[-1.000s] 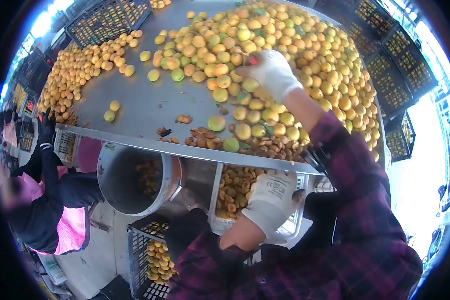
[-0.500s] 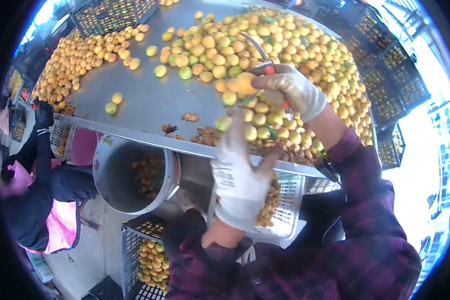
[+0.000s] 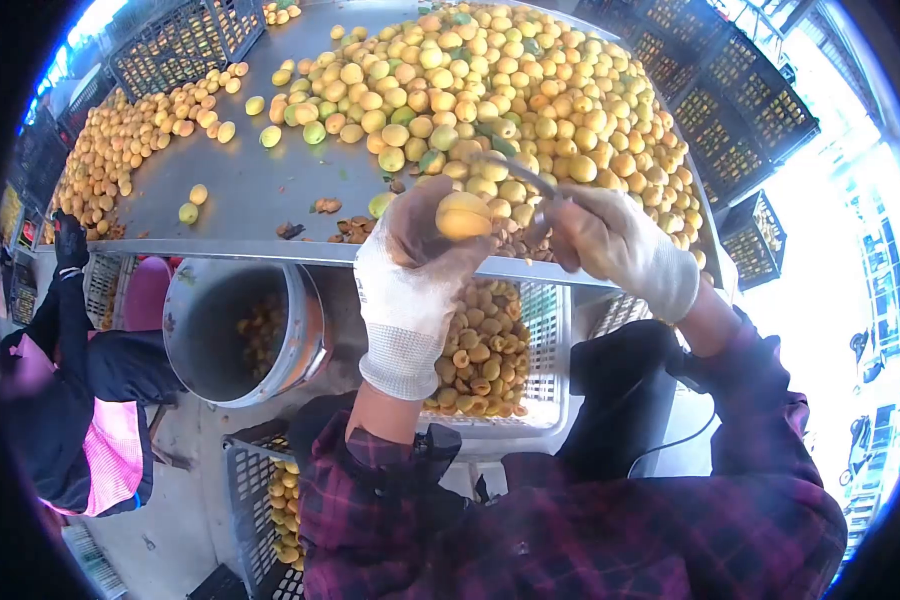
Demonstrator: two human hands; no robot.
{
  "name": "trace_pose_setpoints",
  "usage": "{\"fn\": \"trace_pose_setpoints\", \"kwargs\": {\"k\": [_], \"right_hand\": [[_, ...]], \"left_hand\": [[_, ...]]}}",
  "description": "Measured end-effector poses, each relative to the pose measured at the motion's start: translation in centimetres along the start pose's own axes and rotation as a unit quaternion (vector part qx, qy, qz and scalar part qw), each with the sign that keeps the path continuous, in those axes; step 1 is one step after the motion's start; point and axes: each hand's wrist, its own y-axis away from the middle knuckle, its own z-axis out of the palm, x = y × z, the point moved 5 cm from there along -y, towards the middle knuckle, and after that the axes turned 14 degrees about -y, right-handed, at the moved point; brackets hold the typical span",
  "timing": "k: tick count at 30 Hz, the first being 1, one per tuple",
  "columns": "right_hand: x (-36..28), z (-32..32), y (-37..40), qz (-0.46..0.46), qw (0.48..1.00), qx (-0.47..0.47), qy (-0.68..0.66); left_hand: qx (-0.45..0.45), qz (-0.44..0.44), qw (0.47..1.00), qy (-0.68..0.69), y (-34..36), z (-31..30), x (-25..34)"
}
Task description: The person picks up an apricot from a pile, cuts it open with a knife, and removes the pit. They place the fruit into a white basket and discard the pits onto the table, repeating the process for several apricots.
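My left hand, in a white knit glove, grips a yellow-orange apricot between thumb and fingers, above the table's near edge. The apricot shows a seam or cut line across it. Just right of it, my gloved right hand is closed around a curved knife. Motion blurs the blade, which points up and left past the apricot; the handle is mostly hidden in the fist. Behind both hands a large heap of whole apricots covers much of the metal table.
Below my hands stands a white crate with opened apricots. Left of it is a large bucket with fruit scraps. A black crate with fruit sits on the floor. At left, a co-worker's black-gloved hand is near another apricot pile.
The apricot has passed from my right hand to my left. Both hands have come down toward the table edge, the knife staying in the right. The view has shifted slightly.
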Motion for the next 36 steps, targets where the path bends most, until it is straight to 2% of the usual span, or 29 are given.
{"fn": "trace_pose_setpoints", "kwargs": {"k": [2,3,6,7,9,11,18,20,22,24,25,27,28,30,32,34,35,36], "right_hand": [[0.0,0.5,1.0,-0.059,0.995,-0.054,0.066],[0.3,0.5,1.2,-0.058,0.995,-0.052,0.064],[0.4,0.8,1.3,-0.172,0.97,-0.004,0.174],[0.4,0.8,1.2,-0.171,0.97,-0.004,0.172],[0.7,0.9,0.7,-0.106,0.974,-0.031,0.197],[0.4,0.8,0.7,-0.101,0.972,-0.029,0.209],[1.1,1.1,0.2,-0.093,0.971,-0.024,0.22],[1.2,1.1,-0.2,-0.08,0.968,-0.037,0.233],[1.6,1.4,-0.6,-0.067,0.965,-0.046,0.248],[1.9,2.6,-1.3,-0.1,0.984,-0.039,0.143],[2.1,3.4,-1.6,-0.068,0.993,-0.047,0.089],[3.1,5.4,-2.6,-0.093,0.994,-0.03,0.047],[3.4,5.8,-3.0,-0.113,0.993,-0.019,0.0],[3.9,6.1,-3.8,-0.117,0.993,-0.01,0.0],[4.5,6.6,-4.1,-0.119,0.993,-0.01,-0.009],[4.3,7.1,-3.7,-0.195,0.977,0.027,0.083],[3.1,7.0,-3.0,-0.147,0.986,-0.002,0.077],[3.6,7.1,-2.9,-0.141,0.988,-0.002,0.067]], "left_hand": [[0.005,0.036,0.999,-0.033,-0.2,0.1,-0.2],[0.002,0.035,0.999,-0.035,-0.3,0.2,-0.5],[0.0,0.07,0.995,-0.075,-0.7,0.3,-0.8],[-0.008,0.065,0.994,-0.085,-0.8,0.4,-1.1],[-0.015,0.058,0.994,-0.096,-0.9,0.3,-1.3],[-0.026,0.013,0.996,-0.08,-0.8,0.3,-1.5],[-0.013,0.046,0.99,-0.134,-1.1,0.0,-1.0],[-0.011,-0.011,0.997,-0.077,-0.8,0.2,-0.4],[-0.007,-0.023,0.999,-0.038,-0.9,0.3,0.3],[-0.003,-0.033,0.999,0.004,-1.1,0.1,0.1],[0.003,-0.04,0.997,0.065,-1.4,-0.2,-0.6],[0.016,-0.025,0.99,0.141,-2.0,-0.2,-1.5],[0.01,-0.021,0.99,0.142,-2.1,0.0,-1.5],[0.058,-0.044,0.987,0.141,-2.1,-0.2,-1.7],[0.041,-0.045,0.991,0.117,-1.9,-0.1,-1.2],[0.058,-0.03,0.997,0.033,-1.9,0.3,-0.7],[0.059,-0.052,0.997,0.017,-1.8,0.5,-0.8],[0.058,-0.061,0.996,0.01,-1.7,0.6,-0.8]]}}
